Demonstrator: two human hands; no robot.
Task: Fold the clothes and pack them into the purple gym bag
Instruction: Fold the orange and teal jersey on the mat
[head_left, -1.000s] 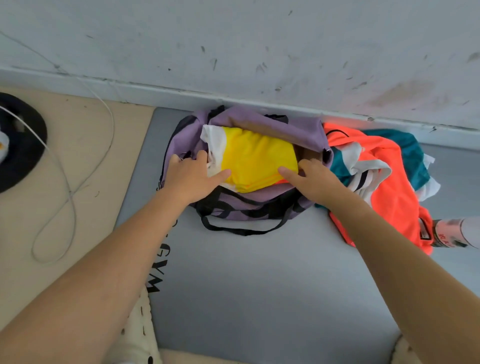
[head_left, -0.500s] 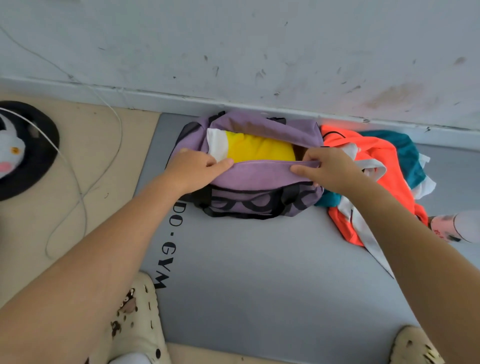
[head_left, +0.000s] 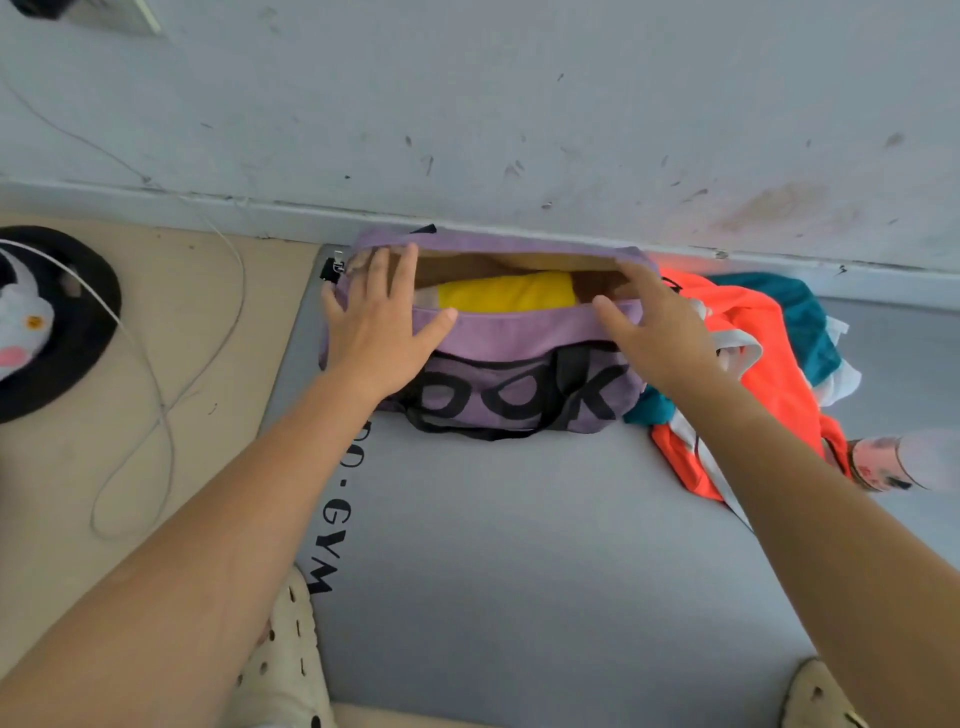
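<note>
A black round object (head_left: 57, 332) and a loose white cable (head_left: 156, 395) lie on the beige floor at left. On the grey mat (head_left: 519, 545), against the far wall, sits the purple gym bag (head_left: 519, 343), open, a yellow folded garment (head_left: 506, 292) inside. The left hand (head_left: 376, 322) rests flat on its left end, fingers spread; the right hand (head_left: 654, 327) lies on its right end, fingers straight. Orange and teal clothes (head_left: 763, 353) are heaped just right.

We are looking at a scuffed white wall (head_left: 519, 104) running along the far side, meeting a tan floor (head_left: 62, 467) at left, where a grey mat (head_left: 519, 545) is lying beside a looping white cable (head_left: 156, 395).
</note>
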